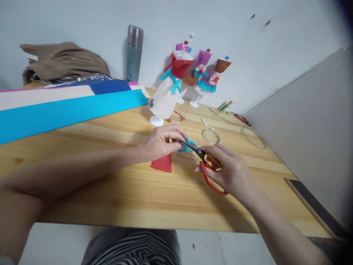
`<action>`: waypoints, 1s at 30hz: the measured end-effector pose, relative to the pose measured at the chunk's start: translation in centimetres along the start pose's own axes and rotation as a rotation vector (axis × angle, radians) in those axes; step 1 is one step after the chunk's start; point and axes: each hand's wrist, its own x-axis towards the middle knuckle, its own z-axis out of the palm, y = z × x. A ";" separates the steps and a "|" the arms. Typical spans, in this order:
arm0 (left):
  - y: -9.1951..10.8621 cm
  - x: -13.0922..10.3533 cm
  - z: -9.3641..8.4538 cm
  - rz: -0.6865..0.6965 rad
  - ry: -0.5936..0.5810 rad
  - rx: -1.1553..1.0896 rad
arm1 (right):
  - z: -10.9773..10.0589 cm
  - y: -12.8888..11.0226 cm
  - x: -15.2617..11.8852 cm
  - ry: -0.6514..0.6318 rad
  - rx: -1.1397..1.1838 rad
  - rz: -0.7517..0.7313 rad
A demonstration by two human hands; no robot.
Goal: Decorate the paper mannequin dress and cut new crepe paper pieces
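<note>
My right hand (233, 167) grips a pair of scissors (204, 157) with red handles and dark blades. Their blades point left, with the tips at the fingers of my left hand (162, 141). The fingertips of that hand are pinched together; what lies between them is too small and covered to make out. Just behind the blades is a small bunch of turquoise crepe-like material (190, 142), partly hidden by fingers and scissors. A torn-edged red piece (162, 163) lies flat on the table below my left hand.
Small dress stands, one with a red and cream dress (168, 90), are at the back near a flask (134, 53). Turquoise sheet material (74, 112) and brown cloth (66, 62) lie left. A tape roll (211, 136), a glue gun (242, 119) with cord and a phone-like slab (314, 206) are right.
</note>
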 end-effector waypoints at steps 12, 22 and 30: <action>-0.3 0.2 0.6 -0.142 0.076 -0.219 | -0.5 0.0 0.2 -0.009 0.092 0.138; 0.1 0.7 0.6 -0.527 0.210 -0.413 | -1.0 4.1 -1.0 -0.226 0.039 0.608; 0.1 0.2 0.8 -0.348 0.160 -0.335 | -1.8 0.1 0.3 -0.236 0.316 0.303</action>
